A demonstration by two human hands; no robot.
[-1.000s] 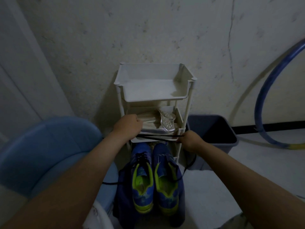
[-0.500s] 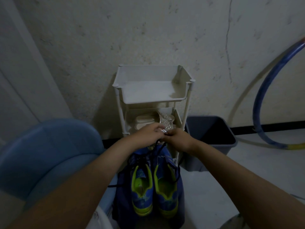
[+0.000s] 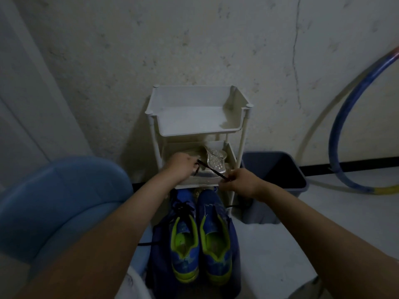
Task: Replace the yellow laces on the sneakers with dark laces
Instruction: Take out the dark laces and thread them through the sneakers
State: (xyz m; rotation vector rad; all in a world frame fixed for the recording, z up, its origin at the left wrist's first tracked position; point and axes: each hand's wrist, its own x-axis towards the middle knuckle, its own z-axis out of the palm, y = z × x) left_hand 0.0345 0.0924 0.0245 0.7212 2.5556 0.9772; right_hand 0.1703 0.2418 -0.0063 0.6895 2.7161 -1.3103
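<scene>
A rough pale wall (image 3: 194, 39) is seen behind everything. A blue seat (image 3: 54, 201) is placed low on the left. On the right, a blue hoop (image 3: 336, 134) is leaned against the wall, its lower edge on the floor (image 3: 280, 255). A dark bin (image 3: 302, 187) is set just beside a white rack (image 3: 194, 132), which is stood against the wall.

The sneakers (image 3: 200, 262), blue with yellow-green lining, are laid side by side on a dark blue cloth (image 3: 235, 244) in front of the rack, toes toward its bottom tier and heels toward the camera. Dark lacing is seen near the toe of the left one. Whether the right one is laced cannot be told in the dim light. Thin dark strands are seen trailing out from the sneakers to the left and to the right.

A clear studded sandal (image 3: 216, 161) is kept on the middle tier.

Above the sneakers' toes, in front of the middle tier, a dark lace (image 3: 212, 170) is held stretched slantwise between the two hands. Its upper end is gripped in the curled fingers of the left hand (image 3: 179, 167). Its lower end is pinched by the right hand (image 3: 239, 182), with the fingers closed tightly round it. The hands are held near each other but apart.
</scene>
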